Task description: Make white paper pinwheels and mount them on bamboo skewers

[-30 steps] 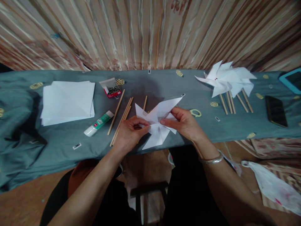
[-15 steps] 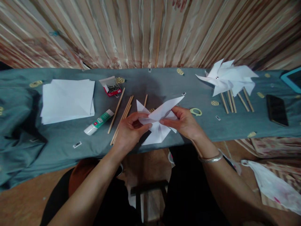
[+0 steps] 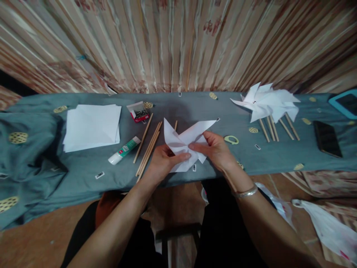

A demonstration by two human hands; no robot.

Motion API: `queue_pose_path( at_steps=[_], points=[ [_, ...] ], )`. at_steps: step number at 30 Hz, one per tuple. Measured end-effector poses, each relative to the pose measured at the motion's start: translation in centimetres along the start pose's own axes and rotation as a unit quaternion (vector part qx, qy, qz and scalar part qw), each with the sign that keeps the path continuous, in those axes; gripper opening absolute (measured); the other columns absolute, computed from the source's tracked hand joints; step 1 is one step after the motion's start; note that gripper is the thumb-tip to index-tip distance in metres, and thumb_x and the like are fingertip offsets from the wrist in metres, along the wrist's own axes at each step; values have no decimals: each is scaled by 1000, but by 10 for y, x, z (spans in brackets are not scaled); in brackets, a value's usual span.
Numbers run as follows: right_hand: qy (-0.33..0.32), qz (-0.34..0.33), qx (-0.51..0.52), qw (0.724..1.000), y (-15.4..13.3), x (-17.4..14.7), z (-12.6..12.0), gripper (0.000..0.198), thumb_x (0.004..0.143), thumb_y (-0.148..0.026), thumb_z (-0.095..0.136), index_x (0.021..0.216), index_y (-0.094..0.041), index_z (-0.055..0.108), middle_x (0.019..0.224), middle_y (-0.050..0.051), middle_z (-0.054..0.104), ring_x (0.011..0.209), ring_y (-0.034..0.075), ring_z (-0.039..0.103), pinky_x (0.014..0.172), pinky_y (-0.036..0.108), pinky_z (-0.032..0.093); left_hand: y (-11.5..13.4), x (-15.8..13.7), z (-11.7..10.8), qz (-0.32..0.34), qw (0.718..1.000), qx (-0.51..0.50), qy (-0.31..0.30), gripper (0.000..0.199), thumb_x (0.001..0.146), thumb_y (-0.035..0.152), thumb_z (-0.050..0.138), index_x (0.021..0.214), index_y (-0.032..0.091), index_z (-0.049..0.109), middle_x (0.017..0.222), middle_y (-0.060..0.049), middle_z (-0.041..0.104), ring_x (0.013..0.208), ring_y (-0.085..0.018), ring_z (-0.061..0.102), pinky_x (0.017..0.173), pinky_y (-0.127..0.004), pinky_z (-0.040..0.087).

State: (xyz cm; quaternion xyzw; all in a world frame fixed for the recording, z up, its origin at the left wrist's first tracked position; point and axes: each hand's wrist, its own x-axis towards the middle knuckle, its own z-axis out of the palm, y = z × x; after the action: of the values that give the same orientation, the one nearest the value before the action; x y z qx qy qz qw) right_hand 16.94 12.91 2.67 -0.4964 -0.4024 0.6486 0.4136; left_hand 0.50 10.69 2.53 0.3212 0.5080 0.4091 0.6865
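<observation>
Between my two hands is a white paper pinwheel [image 3: 178, 140], its blades folded in toward the middle. My left hand [image 3: 164, 160] grips it from the left, thumb pressed on the folds near the centre. From the right, my right hand [image 3: 216, 150] pinches it, thumb also at the centre and fingers behind the paper. Both hands hold it just above the table's front part. Several wooden sticks [image 3: 149, 152] lie just left of my left hand, and one more stick [image 3: 176, 125] shows behind the pinwheel. A yellow-green ring-shaped item [image 3: 231, 140] lies right of my right hand.
To the left are a stack of white paper [image 3: 92, 124], a glue tube [image 3: 124, 150] and a red box of small metal pins [image 3: 140, 115]. Finished-looking pinwheels on sticks [image 3: 267, 102], a phone [image 3: 327, 138] and a blue-framed device [image 3: 346, 103] lie right. A pleated curtain [image 3: 178, 44] hangs behind.
My left thumb has moved right, onto the pinwheel's centre, and the left blade now stands more upright. My right hand keeps its pinch. The whole view has shifted slightly.
</observation>
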Motion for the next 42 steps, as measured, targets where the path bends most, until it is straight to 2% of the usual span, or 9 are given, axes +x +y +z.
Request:
queue_pose_path(
  at_steps=[7, 12, 18, 26, 29, 33, 36, 42],
  points=[
    [-4, -5, -2, 1000, 2, 3, 7, 36, 52, -28, 86, 82, -21, 68, 75, -3, 73, 58, 13, 62, 56, 26, 52, 0, 2, 2, 96, 992, 30, 72, 25, 54, 28, 81, 72, 14, 71, 75, -5, 75, 69, -22, 67, 65, -31, 54],
    [-8, -5, 7, 1000, 3, 4, 9, 36, 53, -29, 86, 83, -21, 69, 76, -2, 73, 61, 14, 64, 60, 28, 54, -1, 3, 0, 100, 989, 24, 104, 26, 54, 26, 81, 75, 13, 72, 74, -5, 75, 67, -21, 68, 64, -30, 54],
    [-1, -21, -13, 1000, 5, 5, 9, 36, 53, -32, 86, 84, -22, 69, 81, -1, 74, 66, 17, 65, 64, 32, 54, -2, 5, -1, 94, 989, 26, 112, 23, 55, 26, 81, 73, 14, 73, 74, -5, 76, 73, -24, 70, 65, -32, 55],
    [58, -120, -146, 980, 13, 2, 16, 31, 66, -37, 78, 90, -21, 68, 85, 3, 73, 76, 21, 65, 69, 35, 52, -1, 7, -3, 103, 985, 56, 127, 27, 57, 27, 79, 78, 13, 75, 80, -7, 77, 81, -26, 71, 71, -34, 56],
    [49, -127, -168, 976, 10, -1, 17, 31, 68, -40, 77, 92, -22, 68, 86, 3, 72, 75, 20, 64, 68, 34, 51, 0, 9, -3, 99, 986, 44, 127, 27, 55, 27, 79, 77, 12, 74, 79, -7, 77, 79, -26, 70, 71, -34, 56],
    [13, -106, -126, 986, 4, -2, 13, 32, 70, -46, 75, 93, -24, 68, 83, 0, 71, 70, 18, 62, 63, 30, 50, -1, 11, -4, 82, 989, -33, 117, 34, 55, 30, 81, 81, 11, 73, 81, -7, 76, 73, -22, 69, 69, -32, 54],
    [11, -81, -63, 995, 2, -1, 7, 35, 72, -53, 72, 92, -25, 69, 83, 1, 72, 69, 17, 63, 63, 29, 50, -3, 12, -6, 68, 988, -80, 114, 35, 54, 29, 82, 82, 11, 72, 80, -7, 76, 70, -20, 68, 69, -31, 52],
    [22, -39, -7, 999, -1, -1, 2, 36, 64, -54, 77, 83, -24, 71, 77, 1, 73, 66, 17, 63, 60, 29, 50, -3, 12, -6, 60, 987, -88, 122, 34, 53, 28, 83, 81, 12, 72, 79, -6, 75, 71, -19, 67, 72, -31, 51]
  ],
)
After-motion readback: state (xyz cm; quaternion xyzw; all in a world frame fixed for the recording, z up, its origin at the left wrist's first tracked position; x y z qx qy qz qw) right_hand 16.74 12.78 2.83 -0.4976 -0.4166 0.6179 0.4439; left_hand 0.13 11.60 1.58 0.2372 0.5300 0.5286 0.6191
